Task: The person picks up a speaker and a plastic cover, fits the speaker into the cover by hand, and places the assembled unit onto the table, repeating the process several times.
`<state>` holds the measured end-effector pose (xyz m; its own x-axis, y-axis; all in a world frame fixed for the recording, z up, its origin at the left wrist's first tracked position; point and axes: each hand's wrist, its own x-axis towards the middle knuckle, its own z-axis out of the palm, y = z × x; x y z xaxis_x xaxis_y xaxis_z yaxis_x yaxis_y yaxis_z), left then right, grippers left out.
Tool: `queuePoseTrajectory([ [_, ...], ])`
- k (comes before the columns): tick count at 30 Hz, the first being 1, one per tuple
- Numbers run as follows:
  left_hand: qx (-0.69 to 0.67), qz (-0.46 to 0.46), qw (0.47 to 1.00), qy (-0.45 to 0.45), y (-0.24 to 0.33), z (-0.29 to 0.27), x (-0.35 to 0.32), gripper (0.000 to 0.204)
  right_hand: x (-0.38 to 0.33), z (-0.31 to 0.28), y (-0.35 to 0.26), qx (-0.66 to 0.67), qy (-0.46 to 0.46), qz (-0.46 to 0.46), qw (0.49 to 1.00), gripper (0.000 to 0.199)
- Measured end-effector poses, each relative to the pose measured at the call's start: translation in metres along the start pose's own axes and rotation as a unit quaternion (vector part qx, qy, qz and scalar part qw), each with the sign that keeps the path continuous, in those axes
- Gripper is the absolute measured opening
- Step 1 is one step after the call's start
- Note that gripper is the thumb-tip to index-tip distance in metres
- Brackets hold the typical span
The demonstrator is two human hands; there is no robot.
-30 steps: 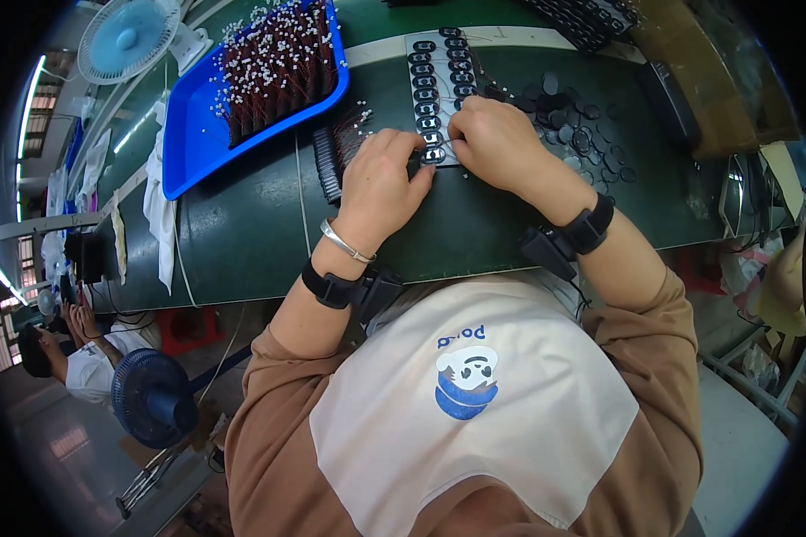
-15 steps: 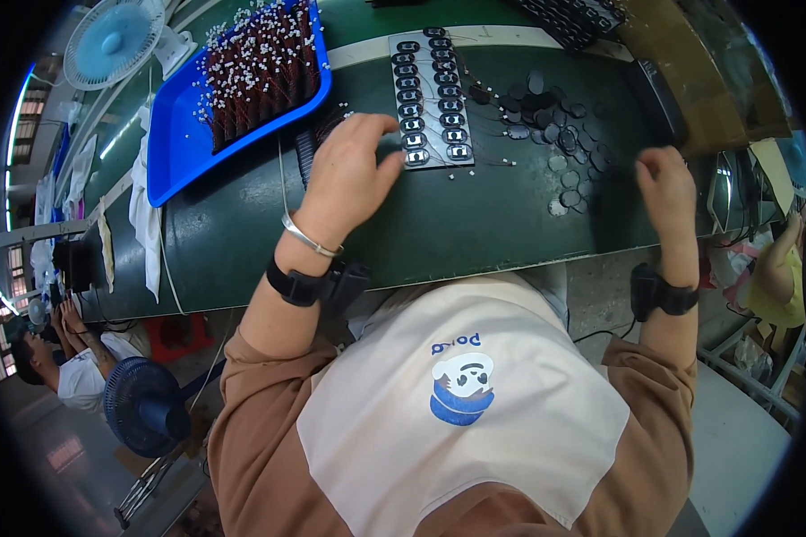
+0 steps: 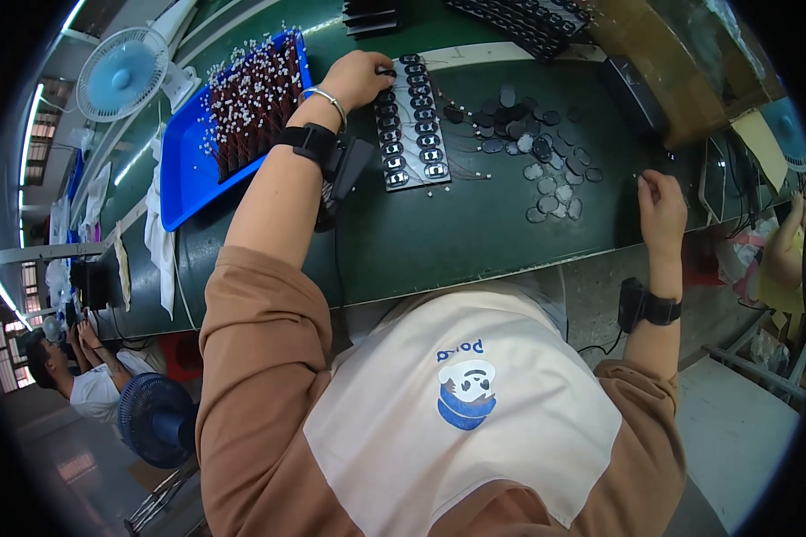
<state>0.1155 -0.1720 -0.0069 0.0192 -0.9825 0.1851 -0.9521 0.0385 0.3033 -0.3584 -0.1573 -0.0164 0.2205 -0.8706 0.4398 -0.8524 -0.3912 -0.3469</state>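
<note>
A pale rectangular board (image 3: 406, 183) lies on the green table, carrying two columns of black oval parts, small speakers by their look, with thin wires. My left hand (image 3: 356, 79) reaches over to the board's far left end. Its fingertips are closed on a black oval part (image 3: 386, 72) there. My right hand (image 3: 663, 213) hovers near the table's front edge at the right, fingers curled in with the thumb against them; whatever they hold, if anything, is too small to tell. Between the board and that hand lies a loose heap of dark and clear discs (image 3: 546, 152).
A blue tray (image 3: 181, 179) at the left holds bundles of dark red wires with white connectors. Black slotted trays (image 3: 528, 25) lie at the far side. A black box (image 3: 633, 94) stands by a cardboard box (image 3: 681, 67) at right. Fans and other people are around.
My left hand has moved away from me, from beside the board's near end to its far left end, and closed on an oval part. My right hand stays curled in about the same place.
</note>
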Motion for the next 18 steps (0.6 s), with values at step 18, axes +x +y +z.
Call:
queuePoseTrajectory([
  [18, -0.162, -0.128, 0.976, -0.071, -0.027, 0.018, 0.016, 0.022, -0.037, -0.018, -0.006, 0.134, 0.096, 0.07, 0.984, 0.006],
])
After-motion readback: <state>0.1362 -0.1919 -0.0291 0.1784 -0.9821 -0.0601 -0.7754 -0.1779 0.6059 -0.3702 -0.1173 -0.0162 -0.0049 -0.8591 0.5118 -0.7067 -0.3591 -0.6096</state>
